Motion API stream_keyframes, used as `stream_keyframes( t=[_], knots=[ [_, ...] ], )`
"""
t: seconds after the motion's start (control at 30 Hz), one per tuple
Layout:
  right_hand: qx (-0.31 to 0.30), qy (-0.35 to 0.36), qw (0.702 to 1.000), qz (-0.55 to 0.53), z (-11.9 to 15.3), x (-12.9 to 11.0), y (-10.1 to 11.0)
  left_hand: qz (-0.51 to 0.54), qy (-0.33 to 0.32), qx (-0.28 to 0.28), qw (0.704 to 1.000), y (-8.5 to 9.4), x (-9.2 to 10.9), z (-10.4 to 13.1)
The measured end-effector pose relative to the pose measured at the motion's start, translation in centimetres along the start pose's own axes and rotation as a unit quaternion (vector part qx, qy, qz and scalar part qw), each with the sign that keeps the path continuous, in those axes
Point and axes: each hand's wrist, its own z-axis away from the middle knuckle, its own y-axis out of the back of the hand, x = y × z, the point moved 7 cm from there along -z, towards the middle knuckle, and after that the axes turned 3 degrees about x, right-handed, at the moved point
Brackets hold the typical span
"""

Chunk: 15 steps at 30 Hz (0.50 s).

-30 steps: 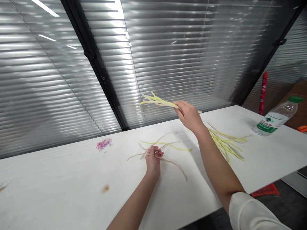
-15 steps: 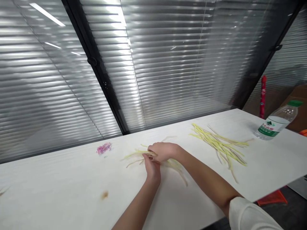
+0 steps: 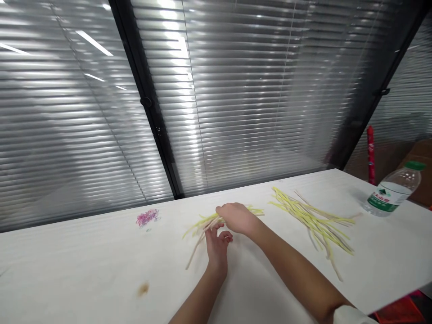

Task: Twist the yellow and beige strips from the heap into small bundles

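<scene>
My right hand (image 3: 236, 217) closes from above on a small bunch of long, thin yellow and beige strips (image 3: 202, 225); their ends stick out on both sides of it. My left hand (image 3: 217, 249) is just below, its fingers curved and apart. The fingertips of the left hand reach the near edge of the bunch, and whether they press on any strip cannot be made out. One beige strip trails down toward the left. To the right lies a larger loose pile of the same kind of strips (image 3: 313, 220), untouched by either hand.
The white table (image 3: 84, 265) carries a pink and purple scribble (image 3: 147, 218) and a brown stain (image 3: 143, 289). A clear bottle with a green cap (image 3: 394, 191) stands at the right. Behind runs a glass wall with blinds (image 3: 236, 99); a red stick-like object (image 3: 371, 155) rises beyond the table's edge.
My hands have drawn slightly apart; the left fingers have loosened. The bunch has shifted, with a beige strip now hanging toward the lower left. The camera view has tilted slightly upward.
</scene>
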Motion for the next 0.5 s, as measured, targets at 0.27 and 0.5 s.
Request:
stream_keyframes(
  t=[0.27,0.5],
  knots=[
    [0.05,-0.024,0.998,-0.025,0.6,2.3,1.8,-0.064,-0.013,0.005,0.998,-0.2,0.3,0.5],
    [0.347,0.029,0.924,-0.161,8.5,3.6,10.8,-0.068,-0.012,-0.001,0.998,-0.2,-0.4,0.2]
  ],
)
